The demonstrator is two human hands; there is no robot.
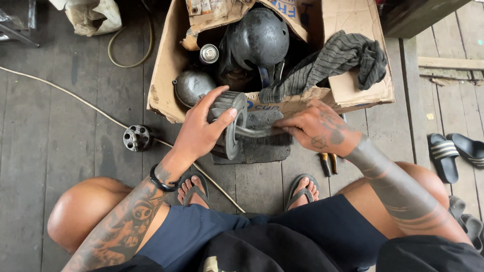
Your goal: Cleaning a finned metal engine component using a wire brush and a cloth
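Note:
My left hand (199,132) grips a grey finned metal cylinder (231,122), holding it on its side above a dark flat block (262,146) on the floor. My right hand (315,128) holds a slim metal tool (253,132) whose tip points into the cylinder's open end. I am squatting, with both knees and my sandalled feet below the hands.
An open cardboard box (166,65) holds a black helmet (258,38), a round metal cover (193,86), a spray can (208,53) and a grey cloth (339,58). A small round metal part (136,137) and a pale cord (75,98) lie at left. Pliers (327,162) and black sandals (456,151) lie at right.

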